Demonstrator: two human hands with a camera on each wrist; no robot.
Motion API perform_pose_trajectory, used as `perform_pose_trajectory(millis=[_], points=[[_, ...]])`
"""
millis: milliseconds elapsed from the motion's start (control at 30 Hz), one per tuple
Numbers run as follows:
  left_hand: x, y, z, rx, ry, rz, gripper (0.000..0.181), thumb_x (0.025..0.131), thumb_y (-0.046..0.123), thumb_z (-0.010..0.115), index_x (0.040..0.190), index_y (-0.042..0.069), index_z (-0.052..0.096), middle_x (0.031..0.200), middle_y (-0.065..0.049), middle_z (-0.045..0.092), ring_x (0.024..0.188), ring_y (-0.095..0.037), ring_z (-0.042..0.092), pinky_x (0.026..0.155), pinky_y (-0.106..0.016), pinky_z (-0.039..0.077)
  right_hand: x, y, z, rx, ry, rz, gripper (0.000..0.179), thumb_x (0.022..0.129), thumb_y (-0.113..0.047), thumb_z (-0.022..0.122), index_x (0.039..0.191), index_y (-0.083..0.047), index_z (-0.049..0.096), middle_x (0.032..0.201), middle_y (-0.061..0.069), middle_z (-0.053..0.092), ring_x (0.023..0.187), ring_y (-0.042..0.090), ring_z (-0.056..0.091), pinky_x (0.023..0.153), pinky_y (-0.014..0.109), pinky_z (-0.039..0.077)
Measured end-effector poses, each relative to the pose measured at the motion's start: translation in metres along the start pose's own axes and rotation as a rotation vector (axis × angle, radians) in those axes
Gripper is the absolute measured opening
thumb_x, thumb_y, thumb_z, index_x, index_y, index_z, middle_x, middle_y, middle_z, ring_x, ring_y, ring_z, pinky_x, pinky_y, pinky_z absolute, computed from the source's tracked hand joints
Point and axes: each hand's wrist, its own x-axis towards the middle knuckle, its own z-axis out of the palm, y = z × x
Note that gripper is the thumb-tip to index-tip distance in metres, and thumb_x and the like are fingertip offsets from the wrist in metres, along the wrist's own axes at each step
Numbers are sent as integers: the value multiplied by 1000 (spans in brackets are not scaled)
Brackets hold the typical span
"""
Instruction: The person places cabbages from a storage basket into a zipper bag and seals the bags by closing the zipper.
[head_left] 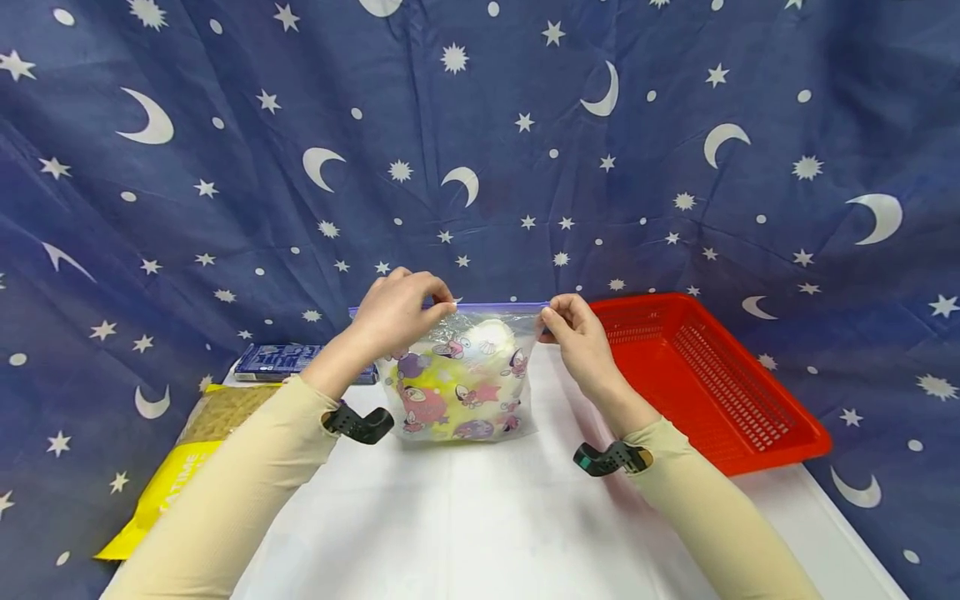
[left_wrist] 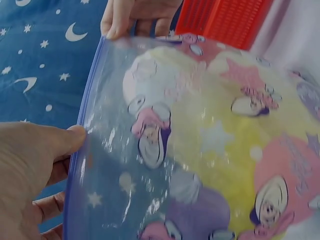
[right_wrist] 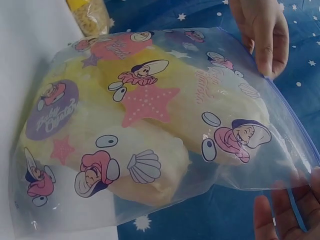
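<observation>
A clear zip-lock bag (head_left: 457,392), printed with cartoon oysters, stars and shells, stands upright on the table. Its purple zip strip (head_left: 502,307) runs along the top. Pale cream and yellow pieces (right_wrist: 145,185) fill the lower part, their kind blurred by the plastic. My left hand (head_left: 401,308) pinches the strip left of its middle with thumb and index finger; in the left wrist view its other fingers lie behind the bag. At the top right corner, my right hand (head_left: 581,342) pinches the strip's end between thumb and fingers.
A red plastic basket (head_left: 675,383) stands right of the bag. On the left lie a yellow packet (head_left: 172,475) with a see-through window and a flat dark blue box (head_left: 273,362). A blue curtain (head_left: 480,133) with moons and stars hangs behind the white table (head_left: 450,525).
</observation>
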Motion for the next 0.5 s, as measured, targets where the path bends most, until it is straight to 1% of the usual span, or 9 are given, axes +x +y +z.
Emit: perform_pose_trajectory(millis=[67, 133, 167, 267, 367, 400, 500], points=[[-2, -5, -3, 2, 0, -1, 20, 100, 34, 67, 107, 19, 77, 105, 6, 71, 99, -24, 53, 99, -51, 41, 0, 1, -1, 6, 3, -1, 16, 104, -9, 58, 111, 3, 50, 101, 13, 61, 94, 17, 60, 83, 26, 58], [-4, -11, -5, -3, 2, -3, 19, 99, 33, 68, 106, 18, 77, 105, 5, 71, 100, -25, 54, 101, -52, 40, 0, 1, -1, 13, 5, -3, 16, 104, -9, 58, 111, 3, 50, 100, 11, 61, 94, 17, 60, 83, 26, 58], [-5, -13, -6, -7, 4, -5, 19, 99, 33, 68, 106, 18, 77, 104, 5, 72, 101, -25, 54, 105, -53, 38, 0, 2, -1, 15, 6, -5, 16, 104, -9, 58, 111, 3, 50, 100, 10, 61, 94, 16, 60, 83, 26, 58], [-8, -22, -10, -21, 6, -15, 18, 99, 32, 69, 104, 18, 77, 103, 4, 72, 105, -27, 54, 107, -56, 37, 0, 3, -2, 22, 8, -10, 16, 104, -8, 57, 111, 3, 50, 100, 9, 61, 94, 16, 60, 83, 26, 58], [-13, -31, -15, -34, 1, -35, 18, 99, 32, 68, 103, 17, 77, 102, 2, 72, 104, -27, 54, 103, -54, 39, 0, 4, -3, 18, 12, -11, 15, 105, -9, 57, 111, 3, 50, 100, 8, 61, 95, 15, 61, 83, 26, 58], [-14, -34, -16, -36, -2, -42, 18, 99, 32, 67, 104, 17, 77, 102, 2, 72, 103, -27, 53, 99, -54, 40, 0, 5, -4, 18, 12, -10, 15, 105, -9, 57, 111, 2, 50, 100, 8, 62, 95, 15, 61, 83, 26, 58], [-18, -42, -20, -52, -10, -59, 19, 100, 32, 66, 105, 16, 77, 102, 1, 71, 102, -28, 53, 92, -51, 42, 0, 5, -5, 12, 14, -8, 14, 105, -9, 56, 111, 2, 49, 101, 9, 62, 95, 16, 62, 83, 27, 58]])
